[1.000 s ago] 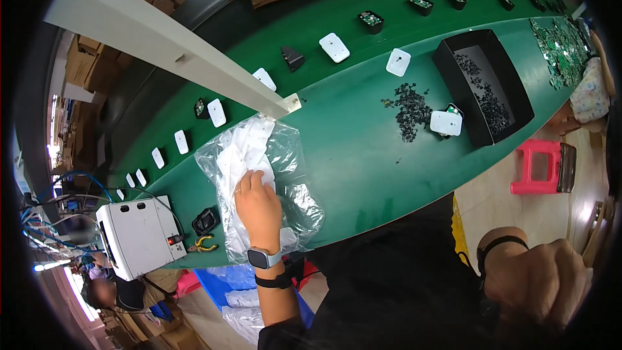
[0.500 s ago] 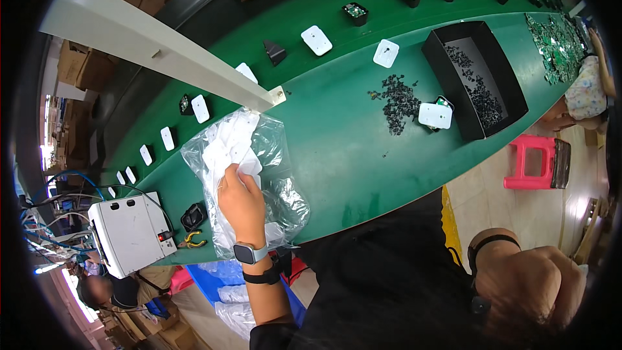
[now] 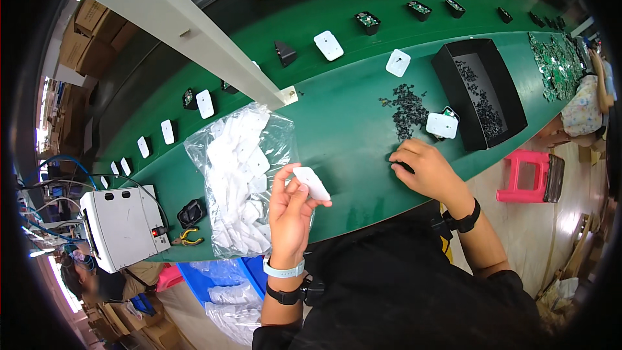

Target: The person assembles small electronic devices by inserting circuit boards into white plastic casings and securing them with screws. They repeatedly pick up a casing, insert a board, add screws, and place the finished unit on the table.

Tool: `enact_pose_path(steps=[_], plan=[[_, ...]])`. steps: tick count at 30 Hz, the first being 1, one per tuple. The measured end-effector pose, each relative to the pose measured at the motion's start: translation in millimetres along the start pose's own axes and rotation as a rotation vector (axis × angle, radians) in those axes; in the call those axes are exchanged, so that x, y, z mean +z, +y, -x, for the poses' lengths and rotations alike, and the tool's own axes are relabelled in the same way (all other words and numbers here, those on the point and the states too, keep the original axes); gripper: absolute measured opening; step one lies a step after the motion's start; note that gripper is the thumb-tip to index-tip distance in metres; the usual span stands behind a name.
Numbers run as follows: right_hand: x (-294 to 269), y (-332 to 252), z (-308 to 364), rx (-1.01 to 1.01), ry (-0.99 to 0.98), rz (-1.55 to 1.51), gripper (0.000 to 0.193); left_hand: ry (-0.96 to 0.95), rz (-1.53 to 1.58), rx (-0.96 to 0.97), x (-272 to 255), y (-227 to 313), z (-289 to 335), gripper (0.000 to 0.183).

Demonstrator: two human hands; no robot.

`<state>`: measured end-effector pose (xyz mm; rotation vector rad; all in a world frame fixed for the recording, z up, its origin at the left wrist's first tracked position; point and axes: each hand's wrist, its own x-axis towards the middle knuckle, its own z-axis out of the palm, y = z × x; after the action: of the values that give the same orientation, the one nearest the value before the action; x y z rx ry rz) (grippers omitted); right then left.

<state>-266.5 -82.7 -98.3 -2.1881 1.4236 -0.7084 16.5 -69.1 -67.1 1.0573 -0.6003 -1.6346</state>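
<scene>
My left hand (image 3: 289,215) holds a white plastic cover (image 3: 311,183) up above the green table (image 3: 343,123), just right of a clear plastic bag (image 3: 241,178) full of the same white covers. My right hand (image 3: 427,170) rests on the table with its fingers pinched on a small black part (image 3: 403,166), right below a loose pile of small black parts (image 3: 408,105). A white cover (image 3: 442,125) lies just above that hand, beside a black tray (image 3: 483,94) of more black parts.
A conveyor strip behind carries spaced white covers (image 3: 328,45) and black parts (image 3: 285,53). A white machine box (image 3: 124,225) and pliers (image 3: 188,238) sit at the left. A white beam (image 3: 194,35) crosses overhead. A pink stool (image 3: 528,175) stands right; another person (image 3: 586,97) sits far right.
My left hand has come out of the bag holding a white cover. My right hand has risen from below the table edge to the black parts pile.
</scene>
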Motion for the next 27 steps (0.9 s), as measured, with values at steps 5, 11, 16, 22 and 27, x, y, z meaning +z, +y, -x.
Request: enact_pose_path(steps=[5, 11, 16, 22, 27], plan=[[5.6, 4.8, -0.8, -0.029, -0.032, 0.085, 0.012, -0.157, 0.486, -0.187, 2.7, -5.4, 3.2, 0.039], [-4.8, -17.2, -4.4, 0.029, 0.062, -0.094, 0.013, -0.381, 0.63, -0.21, 12.8, -5.7, 7.1, 0.05], [-21.9, -75.5, -13.7, 0.034, 0.162, -0.431, 0.01, -0.347, 0.366, -0.127, 26.1, -10.6, 13.7, 0.052], [-21.8, -103.5, -19.6, -0.035, 0.159, -0.51, 0.01, -0.306, -0.01, -0.045, 39.0, 0.3, 26.1, 0.046], [-18.6, -106.9, -21.6, -0.191, 0.249, -0.357, 0.015, -0.267, -0.164, 0.066, 36.5, -8.7, 28.2, 0.039]])
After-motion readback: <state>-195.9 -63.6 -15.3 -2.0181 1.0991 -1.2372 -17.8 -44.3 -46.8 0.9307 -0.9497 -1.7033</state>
